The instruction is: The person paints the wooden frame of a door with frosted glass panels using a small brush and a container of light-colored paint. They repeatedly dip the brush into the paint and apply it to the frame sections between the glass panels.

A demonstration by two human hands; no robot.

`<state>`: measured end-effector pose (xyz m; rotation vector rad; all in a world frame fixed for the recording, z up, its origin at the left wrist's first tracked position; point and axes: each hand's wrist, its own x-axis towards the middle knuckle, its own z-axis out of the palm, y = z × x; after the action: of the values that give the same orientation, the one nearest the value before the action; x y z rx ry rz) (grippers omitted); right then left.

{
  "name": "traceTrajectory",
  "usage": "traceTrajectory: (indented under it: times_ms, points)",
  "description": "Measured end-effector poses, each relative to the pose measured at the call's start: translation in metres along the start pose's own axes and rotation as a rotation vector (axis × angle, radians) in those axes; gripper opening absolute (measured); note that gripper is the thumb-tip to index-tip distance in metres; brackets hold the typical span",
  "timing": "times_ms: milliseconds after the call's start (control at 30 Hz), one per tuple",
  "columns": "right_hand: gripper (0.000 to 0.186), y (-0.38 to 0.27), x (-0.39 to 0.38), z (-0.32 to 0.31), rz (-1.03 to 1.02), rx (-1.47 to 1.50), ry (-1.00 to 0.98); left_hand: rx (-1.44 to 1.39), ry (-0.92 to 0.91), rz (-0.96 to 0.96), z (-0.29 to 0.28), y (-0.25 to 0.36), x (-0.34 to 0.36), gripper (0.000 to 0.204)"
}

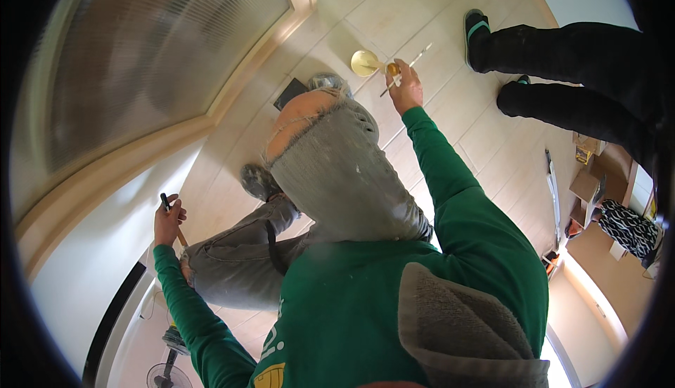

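Pale beige tiled floor [485,145] spreads beneath a crouching person in torn grey jeans [344,177] and a green long-sleeved top [365,303]. Along the floor's left edge stands a ribbed translucent panel [169,57] in a light wooden frame [260,54]. Out over the floor, right of the frame's nearest corner, the right hand [406,89] has thumb and fingers pinched together on a thin, pale-ended stick [424,51]; a cream-yellow round-ended object [364,63] with a small amber round part is at the same fingertips. The left hand [170,220], before the white surface [130,212] under the frame's lower edge, has its fingers curled around a slim black cylinder [165,201]. A dark flat square [290,94] lies on the floor beside the bare knee. Near the floor's right side stands another person in black trousers [569,54].
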<state>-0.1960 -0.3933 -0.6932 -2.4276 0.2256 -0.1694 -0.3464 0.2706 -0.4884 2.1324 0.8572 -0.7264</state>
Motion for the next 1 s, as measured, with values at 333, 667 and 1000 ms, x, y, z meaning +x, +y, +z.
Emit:
traceTrajectory:
  times_ms: [333, 667, 1000]
  points:
    - [0.047, -0.072, 0.111, 0.101, -0.168, 0.066, -0.100, 0.003, -0.023, -0.022, 0.000, 0.014, 0.001, 0.037]
    - [0.057, -0.066, 0.112, 0.128, -0.105, -0.001, -0.235, 0.028, -0.025, -0.010, 0.001, 0.011, 0.006, 0.038]
    - [0.042, -0.048, 0.043, 0.016, 0.218, 0.437, 0.163, 0.016, -0.013, -0.010, 0.000, 0.008, 0.005, 0.038]
